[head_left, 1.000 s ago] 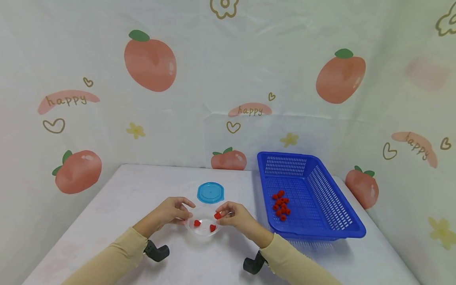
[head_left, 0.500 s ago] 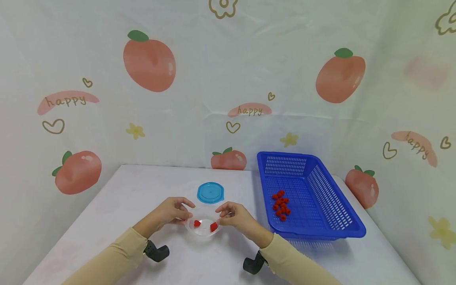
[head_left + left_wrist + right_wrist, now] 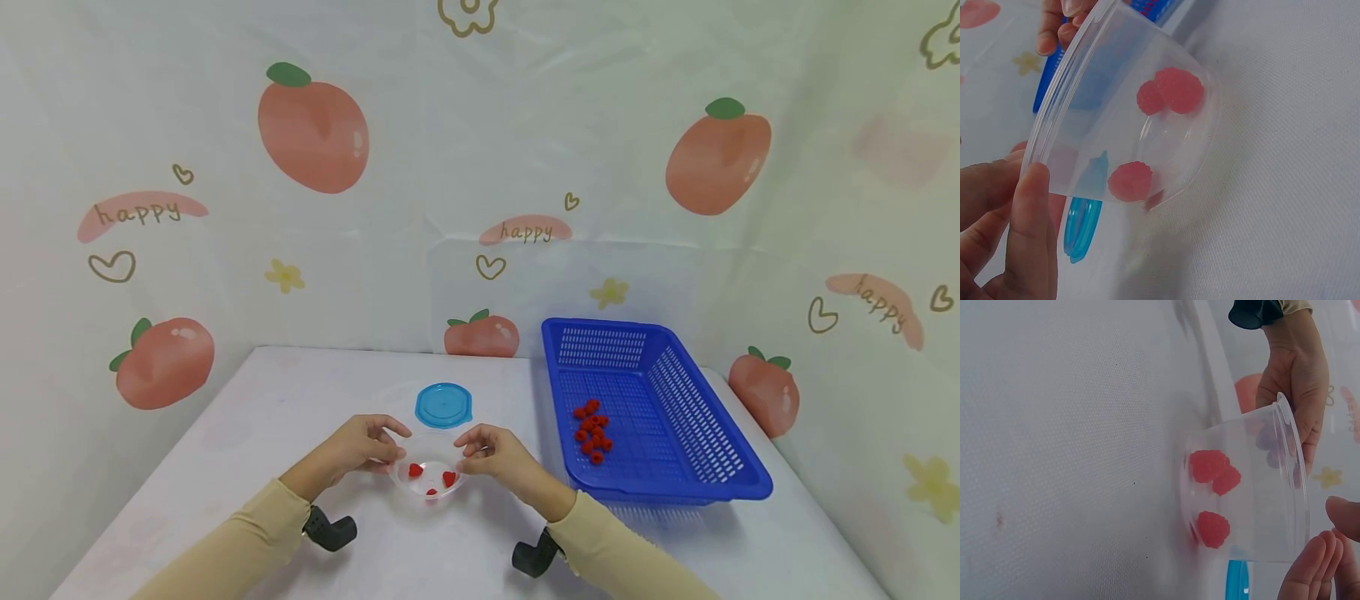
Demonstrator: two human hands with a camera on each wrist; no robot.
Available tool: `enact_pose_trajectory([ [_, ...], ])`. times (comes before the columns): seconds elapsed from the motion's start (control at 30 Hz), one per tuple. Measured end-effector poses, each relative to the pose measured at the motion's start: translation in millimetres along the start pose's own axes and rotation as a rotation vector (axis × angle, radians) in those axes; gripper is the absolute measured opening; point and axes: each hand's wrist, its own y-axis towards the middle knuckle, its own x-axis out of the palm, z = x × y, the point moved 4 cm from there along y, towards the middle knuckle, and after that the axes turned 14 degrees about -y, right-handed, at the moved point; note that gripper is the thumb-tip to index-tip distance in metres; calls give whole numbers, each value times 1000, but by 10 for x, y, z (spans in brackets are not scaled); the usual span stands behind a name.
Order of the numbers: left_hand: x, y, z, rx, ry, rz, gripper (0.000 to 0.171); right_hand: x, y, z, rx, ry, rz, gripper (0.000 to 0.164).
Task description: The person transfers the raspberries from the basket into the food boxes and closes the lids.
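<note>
A clear plastic container (image 3: 429, 477) stands on the table below my hands. Three red raspberries lie inside it; the left wrist view shows one raspberry (image 3: 1130, 181) apart and a large raspberry (image 3: 1180, 90) touching a smaller one. My left hand (image 3: 363, 443) pinches the container's left rim between thumb and fingers. At the right rim, my right hand (image 3: 498, 450) hovers with loosely bent fingers and nothing in them; the right wrist view shows its fingertips (image 3: 1310, 562) close beside the rim.
A blue lid (image 3: 444, 406) lies flat behind the container. To the right stands a blue perforated basket (image 3: 675, 417) with several raspberries (image 3: 595, 433) along its left side. A fruit-patterned cloth (image 3: 390, 250) hangs behind the table.
The raspberry pinched in my right hand has been let go and dropped into the container, where one now lies near the front. My left hand keeps its place on the rim.
</note>
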Motion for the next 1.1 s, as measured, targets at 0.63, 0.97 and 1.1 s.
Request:
enact_pose_trajectory([
  [0.63, 13, -3, 16, -10, 6, 18, 33, -44, -21, -1, -19, 0, -6, 34],
  [0.97, 15, -14, 20, -20, 10, 31, 33, -163, -125, -121, -61, 27, -24, 34],
  [1.1, 16, -16, 19, -24, 16, 41, 33, -228, -214, -194, -72, 44, -37, 33],
])
